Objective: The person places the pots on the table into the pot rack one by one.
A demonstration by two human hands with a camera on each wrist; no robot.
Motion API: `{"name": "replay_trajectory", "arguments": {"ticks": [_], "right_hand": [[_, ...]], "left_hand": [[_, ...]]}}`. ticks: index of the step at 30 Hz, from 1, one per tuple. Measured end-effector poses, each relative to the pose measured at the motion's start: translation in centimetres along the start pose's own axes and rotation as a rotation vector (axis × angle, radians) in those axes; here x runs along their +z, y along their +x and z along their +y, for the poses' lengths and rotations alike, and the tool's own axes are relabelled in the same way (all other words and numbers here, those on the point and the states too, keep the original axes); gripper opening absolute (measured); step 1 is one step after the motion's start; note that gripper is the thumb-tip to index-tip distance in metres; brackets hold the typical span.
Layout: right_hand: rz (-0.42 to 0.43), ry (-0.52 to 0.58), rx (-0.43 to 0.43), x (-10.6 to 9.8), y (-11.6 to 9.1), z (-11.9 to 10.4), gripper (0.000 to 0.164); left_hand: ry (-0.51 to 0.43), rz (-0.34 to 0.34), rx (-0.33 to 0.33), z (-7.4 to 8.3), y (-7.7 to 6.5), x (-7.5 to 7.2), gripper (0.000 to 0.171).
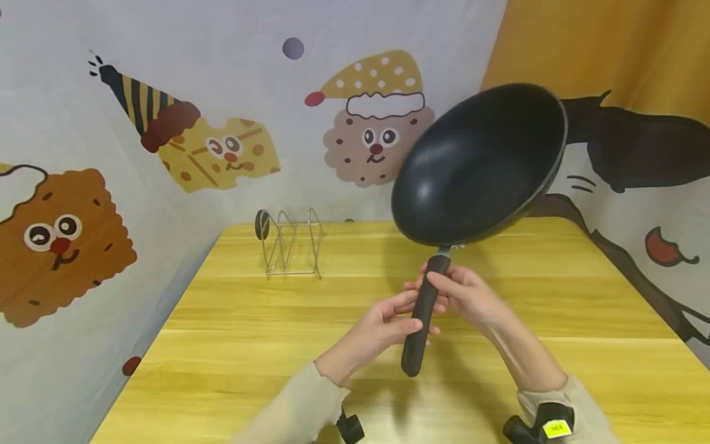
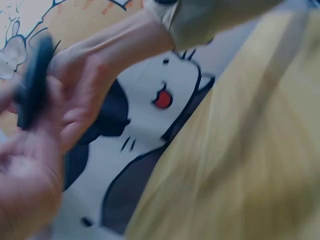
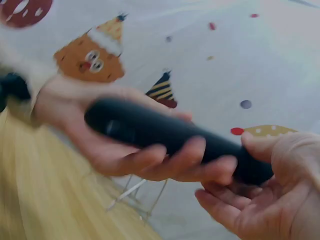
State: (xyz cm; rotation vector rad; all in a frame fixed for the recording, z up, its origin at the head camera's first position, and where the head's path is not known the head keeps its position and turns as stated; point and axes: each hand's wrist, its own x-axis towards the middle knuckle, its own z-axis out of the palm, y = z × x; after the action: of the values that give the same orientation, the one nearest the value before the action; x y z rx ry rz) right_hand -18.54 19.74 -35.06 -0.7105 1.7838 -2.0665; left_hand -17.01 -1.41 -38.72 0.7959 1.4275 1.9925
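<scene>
A black wok is held up above the table, tilted so its dark inside faces me, with its rim up and to the right. Its long black handle slants down toward me. Low on the handle, my left hand grips it, thumb across the front. My right hand holds the upper part close to the pan, its thumb lying on the handle. In the right wrist view, the left fingers curl around the handle. Blurred in the left wrist view, the handle shows between both hands.
Toward the back left of the wooden table stands a wire rack with a black round piece at its left end. A cartoon-printed cloth hangs behind and beside the table. Camera mounts sit on both wrists.
</scene>
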Motion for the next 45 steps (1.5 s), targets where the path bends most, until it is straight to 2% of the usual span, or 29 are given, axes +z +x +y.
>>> {"name": "replay_trajectory", "arguments": {"ticks": [3, 5, 7, 10, 15, 17, 21, 26, 31, 35, 41, 45], "right_hand": [[0.105, -0.194, 0.004, 0.5, 0.1, 0.3, 0.022], [0.166, -0.311, 0.009, 0.8, 0.2, 0.5, 0.027], [0.208, -0.395, 0.015, 1.1, 0.3, 0.6, 0.03], [0.261, -0.502, 0.023, 1.6, 0.5, 0.2, 0.031], [0.363, -0.665, 0.058, 2.9, 0.9, -0.1, 0.039], [0.38, -0.674, 0.046, 3.5, 1.3, 0.0, 0.041], [0.365, -0.615, 0.019, 4.8, 2.3, 0.0, 0.045], [0.284, -0.489, -0.004, 6.3, 3.4, 0.1, 0.039], [0.272, -0.51, -0.017, 8.0, 4.8, 0.3, 0.033], [0.278, -0.531, -0.028, 9.3, 6.3, 0.1, 0.024], [0.251, -0.556, -0.026, 12.0, 8.9, 0.1, 0.016], [0.223, -0.558, -0.059, 13.9, 11.1, 0.3, 0.013]], "left_hand": [[0.284, 0.136, -0.059, 0.5, -0.6, -0.6, 0.049], [0.494, 0.229, -0.066, 0.6, -0.7, -0.5, 0.049], [0.662, 0.307, -0.062, 0.7, -0.7, -0.2, 0.052], [0.773, 0.337, -0.039, 0.8, -0.6, 0.4, 0.058], [0.678, 0.319, -0.024, 0.3, -0.9, 0.6, 0.058], [0.615, 0.314, -0.005, 0.3, -1.5, 0.4, 0.056], [0.513, 0.295, 0.044, 0.4, -3.0, -0.1, 0.057], [0.411, 0.296, 0.077, 0.7, -4.7, -1.1, 0.059], [0.422, 0.321, 0.066, 1.1, -6.1, -2.4, 0.06], [0.441, 0.35, 0.082, 1.5, -7.0, -3.2, 0.061], [0.477, 0.43, 0.077, 2.8, -9.5, -4.8, 0.06], [0.513, 0.471, 0.099, 3.7, -11.1, -6.3, 0.06]]}}
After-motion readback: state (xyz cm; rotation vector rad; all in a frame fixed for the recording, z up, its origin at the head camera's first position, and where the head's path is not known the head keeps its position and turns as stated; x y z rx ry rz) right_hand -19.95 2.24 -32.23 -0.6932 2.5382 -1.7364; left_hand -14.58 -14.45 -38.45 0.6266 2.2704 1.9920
